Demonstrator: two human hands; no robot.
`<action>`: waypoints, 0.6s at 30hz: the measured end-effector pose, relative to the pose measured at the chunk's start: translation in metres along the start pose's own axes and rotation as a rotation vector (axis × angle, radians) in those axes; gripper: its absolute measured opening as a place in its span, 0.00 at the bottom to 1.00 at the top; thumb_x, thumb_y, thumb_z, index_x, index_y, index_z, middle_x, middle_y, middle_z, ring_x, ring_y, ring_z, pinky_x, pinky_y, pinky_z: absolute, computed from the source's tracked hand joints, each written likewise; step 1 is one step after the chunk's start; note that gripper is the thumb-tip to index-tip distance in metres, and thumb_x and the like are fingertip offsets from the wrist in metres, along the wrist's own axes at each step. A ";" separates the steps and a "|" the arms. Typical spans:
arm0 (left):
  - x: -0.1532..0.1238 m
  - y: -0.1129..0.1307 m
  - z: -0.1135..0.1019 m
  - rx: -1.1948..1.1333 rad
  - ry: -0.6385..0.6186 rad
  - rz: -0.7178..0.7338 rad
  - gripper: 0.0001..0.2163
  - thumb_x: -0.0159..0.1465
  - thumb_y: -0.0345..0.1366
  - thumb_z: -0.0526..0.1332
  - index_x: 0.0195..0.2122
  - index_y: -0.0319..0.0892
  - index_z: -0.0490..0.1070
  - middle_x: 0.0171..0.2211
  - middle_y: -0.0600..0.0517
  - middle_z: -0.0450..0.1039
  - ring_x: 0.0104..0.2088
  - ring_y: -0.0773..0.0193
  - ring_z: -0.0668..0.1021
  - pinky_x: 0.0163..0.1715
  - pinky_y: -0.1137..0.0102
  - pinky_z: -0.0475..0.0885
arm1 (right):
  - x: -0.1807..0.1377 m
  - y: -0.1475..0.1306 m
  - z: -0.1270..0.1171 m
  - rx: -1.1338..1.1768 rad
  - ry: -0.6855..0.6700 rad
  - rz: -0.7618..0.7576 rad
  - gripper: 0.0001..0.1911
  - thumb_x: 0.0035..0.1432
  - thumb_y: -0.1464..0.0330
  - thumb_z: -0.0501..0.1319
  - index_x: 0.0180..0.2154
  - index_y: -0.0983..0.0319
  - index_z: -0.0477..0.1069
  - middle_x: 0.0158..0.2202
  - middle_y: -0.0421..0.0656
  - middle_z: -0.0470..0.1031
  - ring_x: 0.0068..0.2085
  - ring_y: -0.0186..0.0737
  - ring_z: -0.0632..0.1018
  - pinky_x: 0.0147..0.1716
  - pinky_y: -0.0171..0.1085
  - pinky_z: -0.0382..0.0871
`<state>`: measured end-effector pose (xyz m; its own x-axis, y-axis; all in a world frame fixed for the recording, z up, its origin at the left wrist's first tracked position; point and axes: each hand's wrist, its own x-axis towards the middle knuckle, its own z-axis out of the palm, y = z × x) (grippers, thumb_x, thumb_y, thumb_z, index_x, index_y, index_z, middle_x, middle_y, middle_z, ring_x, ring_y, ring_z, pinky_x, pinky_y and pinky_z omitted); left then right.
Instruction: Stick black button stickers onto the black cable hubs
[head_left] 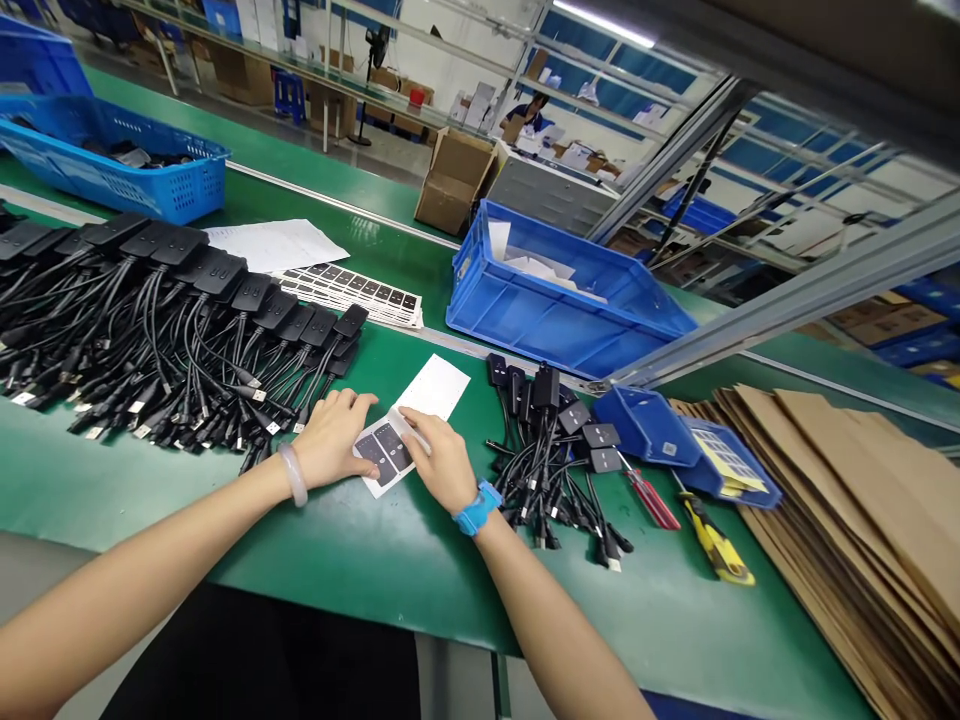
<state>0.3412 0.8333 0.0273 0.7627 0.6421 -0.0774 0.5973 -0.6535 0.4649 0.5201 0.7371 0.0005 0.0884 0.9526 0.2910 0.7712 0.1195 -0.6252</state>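
Observation:
A small label sheet (pixel 384 452) with black printed stickers lies on the green bench in front of me, its upper edge bent up. My left hand (pixel 330 440) holds its left side, the thumb pressed on a sticker and the forefinger apart above. Whether other fingers reach underneath is hidden. Closed at the bent upper edge, my right hand (pixel 442 462) grips the sheet between thumb and fingers. Just beyond, a blank white paper (pixel 437 386) lies flat. Black adapter cables (pixel 247 295) with flat box ends are heaped to the left; a smaller bunch of adapter cables (pixel 544 440) lies right.
Behind are printed label sheets (pixel 352 290), a paper (pixel 277 243), a blue basket (pixel 172 190) and a blue crate (pixel 555 320). At right are small blue bins (pixel 649 425), a red-handled tool (pixel 654 500), a yellow cutter (pixel 716 545) and stacked cardboard (pixel 847 500). Someone sits far back.

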 end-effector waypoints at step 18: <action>0.003 0.000 0.004 -0.962 -0.184 0.049 0.15 0.53 0.34 0.61 0.43 0.39 0.73 0.33 0.51 0.76 0.34 0.61 0.77 0.32 0.72 0.72 | 0.000 -0.015 -0.012 -0.126 0.146 -0.179 0.08 0.63 0.67 0.59 0.38 0.53 0.78 0.38 0.42 0.80 0.43 0.45 0.75 0.48 0.48 0.63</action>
<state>0.3446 0.8341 0.0230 0.8566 0.4972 -0.1376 0.1695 -0.0194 0.9853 0.5162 0.7315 0.0184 0.0264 0.8679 0.4961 0.8546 0.2379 -0.4616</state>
